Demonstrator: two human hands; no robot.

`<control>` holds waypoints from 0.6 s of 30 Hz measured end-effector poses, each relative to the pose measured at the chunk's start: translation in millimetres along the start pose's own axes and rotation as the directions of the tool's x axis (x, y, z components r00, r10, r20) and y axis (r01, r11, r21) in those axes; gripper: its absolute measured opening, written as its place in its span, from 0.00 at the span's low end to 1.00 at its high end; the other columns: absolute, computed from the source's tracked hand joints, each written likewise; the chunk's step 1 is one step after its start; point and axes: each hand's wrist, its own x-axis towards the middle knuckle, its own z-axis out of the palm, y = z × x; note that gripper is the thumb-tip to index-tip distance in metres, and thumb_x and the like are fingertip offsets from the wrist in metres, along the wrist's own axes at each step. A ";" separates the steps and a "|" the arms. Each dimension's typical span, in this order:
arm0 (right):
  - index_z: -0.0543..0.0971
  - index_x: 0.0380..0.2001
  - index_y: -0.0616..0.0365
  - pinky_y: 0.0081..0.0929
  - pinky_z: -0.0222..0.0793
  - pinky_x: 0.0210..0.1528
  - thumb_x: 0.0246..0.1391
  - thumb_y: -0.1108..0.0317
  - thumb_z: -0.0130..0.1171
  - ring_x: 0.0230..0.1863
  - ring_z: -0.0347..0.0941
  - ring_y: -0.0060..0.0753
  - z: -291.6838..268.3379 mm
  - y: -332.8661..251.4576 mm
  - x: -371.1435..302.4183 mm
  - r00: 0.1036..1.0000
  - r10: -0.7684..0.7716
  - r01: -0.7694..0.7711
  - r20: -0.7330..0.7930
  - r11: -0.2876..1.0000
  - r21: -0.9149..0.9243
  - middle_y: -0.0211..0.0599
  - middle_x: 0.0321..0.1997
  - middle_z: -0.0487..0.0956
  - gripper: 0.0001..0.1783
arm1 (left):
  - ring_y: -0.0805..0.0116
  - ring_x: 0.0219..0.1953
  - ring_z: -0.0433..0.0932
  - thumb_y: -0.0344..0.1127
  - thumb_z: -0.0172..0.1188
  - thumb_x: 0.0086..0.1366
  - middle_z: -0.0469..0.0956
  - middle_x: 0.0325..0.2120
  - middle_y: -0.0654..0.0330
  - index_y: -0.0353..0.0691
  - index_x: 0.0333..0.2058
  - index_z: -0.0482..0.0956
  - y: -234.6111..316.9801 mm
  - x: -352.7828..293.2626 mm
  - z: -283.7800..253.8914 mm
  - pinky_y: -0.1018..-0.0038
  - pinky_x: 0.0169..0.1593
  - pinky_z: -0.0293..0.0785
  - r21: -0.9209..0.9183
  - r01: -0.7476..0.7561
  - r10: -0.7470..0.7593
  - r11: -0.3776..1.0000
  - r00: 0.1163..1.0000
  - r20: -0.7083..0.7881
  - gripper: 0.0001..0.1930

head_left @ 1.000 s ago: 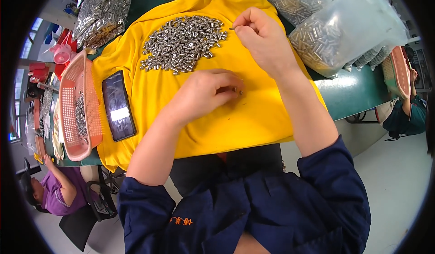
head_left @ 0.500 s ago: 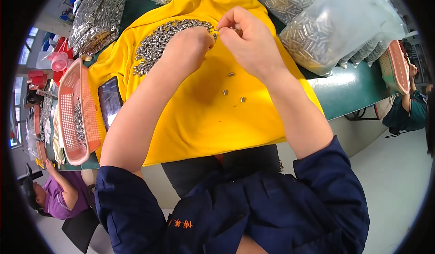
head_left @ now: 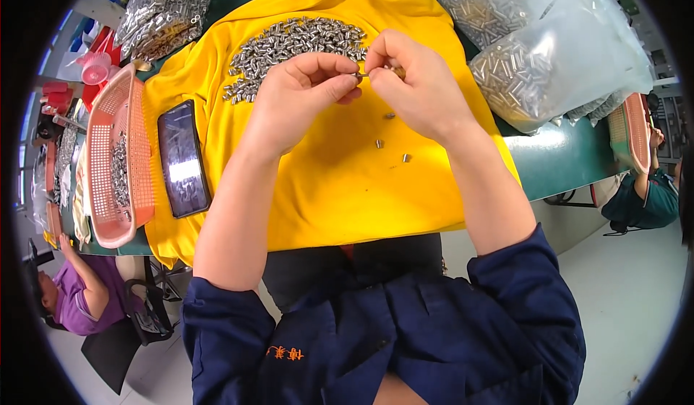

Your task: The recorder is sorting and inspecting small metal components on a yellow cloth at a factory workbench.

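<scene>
My left hand (head_left: 305, 96) is closed in a pinch of thumb and forefinger; what sits in it is mostly hidden. Facing it, my right hand (head_left: 423, 91) grips a thin tool (head_left: 364, 75), its narrow metal tip reaching the left fingertips and a brownish part showing among the right fingers. Both hands are raised over a yellow cloth (head_left: 340, 203). Just beyond them lies a heap of small silvery metal cylinders (head_left: 289, 47). Nearer than the right hand, three loose ones (head_left: 379, 144) are scattered on the cloth.
Left of the cloth stands a pink basket (head_left: 148, 188) with metal parts inside; a dark phone (head_left: 182, 159) lies beside it. Clear bags of metal parts (head_left: 517, 80) crowd the back right, another bag (head_left: 163, 15) the back left. Co-workers sit on both sides.
My left hand has moved away from the heap to meet the right hand's tool tip, turning so its pinch shows. The whole view has shifted slightly.
</scene>
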 end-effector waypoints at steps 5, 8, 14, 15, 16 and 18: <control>0.68 0.21 0.61 0.23 0.61 0.22 0.38 0.70 0.46 0.18 0.65 0.30 1.3 -1.0 -0.2 1.000 -0.010 0.010 0.021 1.000 -0.018 0.38 0.16 0.69 0.05 | 0.73 0.30 0.75 0.25 0.55 0.54 0.75 0.28 0.60 0.31 0.33 0.74 -0.2 -0.4 -2.0 0.81 0.37 0.72 0.010 0.001 -0.001 1.000 1.000 0.003 0.07; 0.68 0.21 0.60 0.25 0.61 0.22 0.38 0.70 0.47 0.17 0.65 0.32 2.4 -1.0 -1.2 1.000 -0.003 0.004 0.023 1.000 -0.005 0.39 0.15 0.69 0.05 | 0.74 0.30 0.75 0.24 0.55 0.54 0.76 0.28 0.60 0.31 0.32 0.74 0.9 -0.9 -1.1 0.82 0.37 0.72 0.021 -0.002 0.002 1.000 1.000 0.003 0.07; 0.68 0.22 0.60 0.29 0.61 0.22 0.40 0.71 0.47 0.18 0.67 0.38 11.3 0.7 -5.2 0.992 -0.129 0.123 -0.012 0.965 -0.234 0.41 0.16 0.69 0.04 | 0.76 0.29 0.75 0.24 0.55 0.53 0.77 0.26 0.61 0.31 0.30 0.76 1.4 -1.3 5.2 0.83 0.35 0.71 0.220 -0.057 0.074 0.974 0.995 -0.070 0.06; 0.68 0.23 0.60 0.30 0.61 0.22 0.40 0.71 0.47 0.18 0.66 0.39 13.4 5.2 -4.8 0.988 -0.149 0.136 -0.037 0.963 -0.231 0.41 0.16 0.69 0.05 | 0.77 0.29 0.75 0.25 0.55 0.52 0.77 0.25 0.61 0.31 0.30 0.76 2.1 -0.9 6.3 0.83 0.34 0.71 0.276 -0.078 0.106 0.958 0.991 -0.087 0.06; 0.68 0.23 0.60 0.31 0.61 0.22 0.40 0.71 0.47 0.18 0.66 0.40 14.2 8.0 -4.5 0.984 -0.168 0.150 -0.062 0.962 -0.229 0.41 0.16 0.70 0.05 | 0.77 0.29 0.75 0.25 0.55 0.52 0.77 0.25 0.61 0.31 0.30 0.76 0.8 -1.1 6.3 0.83 0.34 0.71 0.276 -0.078 0.106 0.958 0.991 -0.086 0.06; 0.68 0.23 0.60 0.31 0.61 0.23 0.40 0.71 0.47 0.18 0.66 0.40 12.8 9.2 -3.3 0.994 -0.103 0.096 -0.039 0.983 -0.156 0.41 0.17 0.70 0.05 | 0.77 0.28 0.75 0.25 0.55 0.52 0.77 0.25 0.61 0.31 0.30 0.76 -2.5 -1.7 3.7 0.83 0.33 0.70 0.342 -0.069 0.101 0.937 0.992 -0.077 0.06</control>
